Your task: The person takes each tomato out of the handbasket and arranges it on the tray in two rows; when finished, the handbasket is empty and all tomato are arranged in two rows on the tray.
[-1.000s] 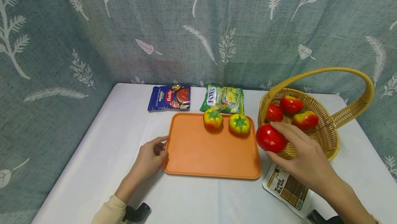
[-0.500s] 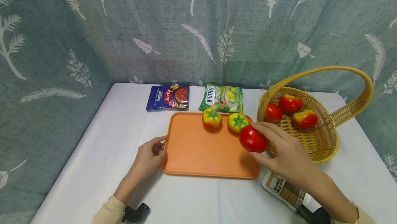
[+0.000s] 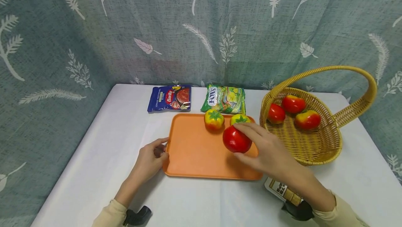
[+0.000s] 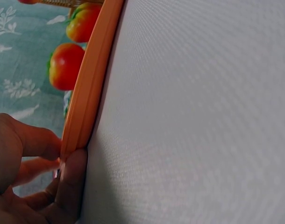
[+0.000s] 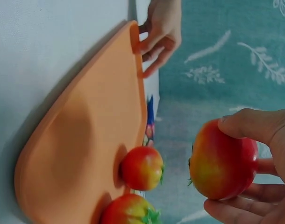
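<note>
Room around the orange tray (image 3: 194, 159)

Passage is left over the tray's near-left surface and before its near edge. Its left rim is occupied by the left hand (image 3: 150, 160); its right part is overhung by the right hand (image 3: 265, 150) and held red fruit (image 3: 236, 140). The far edge is blocked by two yellow-red fruits (image 3: 214, 120), the far-right side by a handled basket (image 3: 306, 145).

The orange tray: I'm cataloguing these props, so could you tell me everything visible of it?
The orange tray is a rectangle with rounded corners and a low raised rim, smooth and plastic-looking. It appears to lie flat on the white table, long sides near and far. Two tomato-like fruits rest inside its far edge; the left grip pinches its left edge.
</note>
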A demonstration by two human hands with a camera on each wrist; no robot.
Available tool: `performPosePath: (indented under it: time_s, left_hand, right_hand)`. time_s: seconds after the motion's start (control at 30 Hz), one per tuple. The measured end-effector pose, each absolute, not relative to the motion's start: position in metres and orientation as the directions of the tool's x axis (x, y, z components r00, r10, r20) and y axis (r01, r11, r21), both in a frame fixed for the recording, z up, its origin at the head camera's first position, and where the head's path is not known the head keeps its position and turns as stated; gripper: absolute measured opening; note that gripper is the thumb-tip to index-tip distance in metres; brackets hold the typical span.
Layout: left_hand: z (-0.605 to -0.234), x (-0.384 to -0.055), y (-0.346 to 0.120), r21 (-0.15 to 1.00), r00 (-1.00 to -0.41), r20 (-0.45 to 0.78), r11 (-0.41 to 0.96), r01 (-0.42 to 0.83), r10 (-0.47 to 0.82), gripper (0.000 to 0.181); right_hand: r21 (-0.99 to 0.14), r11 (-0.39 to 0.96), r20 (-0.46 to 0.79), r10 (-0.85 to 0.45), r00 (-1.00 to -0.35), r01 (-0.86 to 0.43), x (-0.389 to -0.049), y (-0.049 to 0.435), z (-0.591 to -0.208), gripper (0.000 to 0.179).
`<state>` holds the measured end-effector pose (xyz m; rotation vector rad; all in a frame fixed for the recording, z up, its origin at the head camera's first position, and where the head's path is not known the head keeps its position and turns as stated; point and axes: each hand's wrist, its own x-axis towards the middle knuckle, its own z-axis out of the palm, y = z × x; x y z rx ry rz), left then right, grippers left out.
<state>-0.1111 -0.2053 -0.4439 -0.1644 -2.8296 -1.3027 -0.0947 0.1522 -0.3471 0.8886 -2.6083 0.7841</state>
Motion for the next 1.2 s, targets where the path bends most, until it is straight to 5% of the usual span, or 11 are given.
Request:
performPosePath:
  time_s: [1.2]
  left_hand:
    - [-0.445,-0.110,-0.204,0.760,-0.991,0.095,0.636,0.130,0.089,0.051]
  right_hand:
    - [-0.457,0.526,0.452,-0.557,-0.697,-0.717,-0.114,0.088,-0.354,0.066]
